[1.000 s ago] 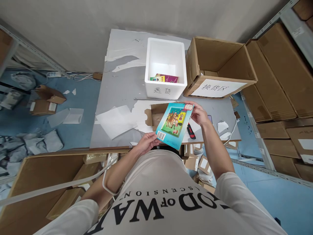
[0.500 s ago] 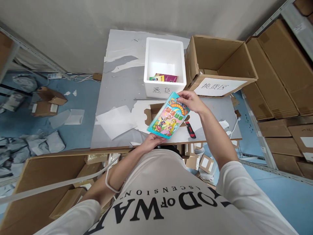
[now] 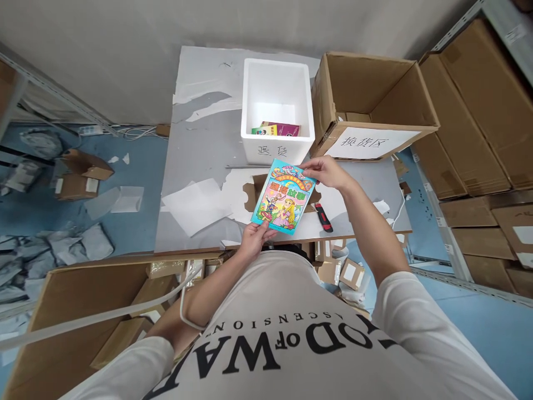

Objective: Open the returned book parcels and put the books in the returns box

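Note:
A colourful children's book [image 3: 285,195] with a turquoise border and cartoon figures is held cover up between both hands, over the front of the table. My left hand [image 3: 255,239] pinches its lower left edge, thumb on the cover. At its upper right corner my right hand [image 3: 327,171] grips it, fingers closed. Beneath the book lies an opened cardboard mailer [image 3: 237,191], partly hidden by it. A red and black utility knife [image 3: 323,218] rests on the table just right of the book.
Behind the book stands a white foam box [image 3: 277,150] holding several booklets [image 3: 287,129]. A cardboard box [image 3: 375,141] with a handwritten label is beside it. White paper [image 3: 197,205] lies left on the table [image 3: 200,155]. A large carton [image 3: 79,311] of parcels sits front left.
The book has been turned so its cover faces up more squarely, and it has shifted slightly left. My left thumb now shows on the cover; both hands still hold it.

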A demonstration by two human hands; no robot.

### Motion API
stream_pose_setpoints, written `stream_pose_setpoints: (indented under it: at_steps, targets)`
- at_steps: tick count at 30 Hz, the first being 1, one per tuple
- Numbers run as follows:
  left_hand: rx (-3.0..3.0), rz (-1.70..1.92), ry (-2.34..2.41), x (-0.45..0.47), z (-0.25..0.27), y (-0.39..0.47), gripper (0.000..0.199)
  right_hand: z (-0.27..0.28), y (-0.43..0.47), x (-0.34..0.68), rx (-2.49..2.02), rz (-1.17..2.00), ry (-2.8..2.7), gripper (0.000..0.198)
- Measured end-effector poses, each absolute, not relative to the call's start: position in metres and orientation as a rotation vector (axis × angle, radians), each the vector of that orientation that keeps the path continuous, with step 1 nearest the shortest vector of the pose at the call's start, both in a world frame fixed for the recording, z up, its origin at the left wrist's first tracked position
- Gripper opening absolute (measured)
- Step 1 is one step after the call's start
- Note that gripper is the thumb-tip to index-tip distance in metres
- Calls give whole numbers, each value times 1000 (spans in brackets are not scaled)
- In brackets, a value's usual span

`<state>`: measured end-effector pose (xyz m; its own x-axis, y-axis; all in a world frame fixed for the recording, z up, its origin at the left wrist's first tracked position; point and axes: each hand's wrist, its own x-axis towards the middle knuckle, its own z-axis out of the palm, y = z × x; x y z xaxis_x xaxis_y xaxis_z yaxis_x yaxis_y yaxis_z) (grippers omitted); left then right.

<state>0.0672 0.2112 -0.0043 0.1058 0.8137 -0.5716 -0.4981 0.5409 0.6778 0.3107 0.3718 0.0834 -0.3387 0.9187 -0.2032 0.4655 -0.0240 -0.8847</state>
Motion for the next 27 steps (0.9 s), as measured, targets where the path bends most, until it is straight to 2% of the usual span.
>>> stream_pose_setpoints:
  at_steps: [5, 8, 19, 24, 27]
  targets:
    - [327, 992, 1226, 78, 1, 220, 46, 85, 368, 311, -1454, 1006, -1904, 31]
    - [299, 975, 1236, 84, 4, 222, 45, 89, 368, 314, -1462, 958, -1931, 32]
    - [252, 980, 1162, 97, 0, 217, 41, 82, 385, 326, -1394, 1109, -1891, 42]
    - [303, 989, 1092, 91, 2, 219, 49, 80, 388, 331, -1349, 1324, -1780, 43]
    - [345, 956, 1033, 85, 6, 216, 47, 77, 389, 337, -1240, 1490, -1725, 44]
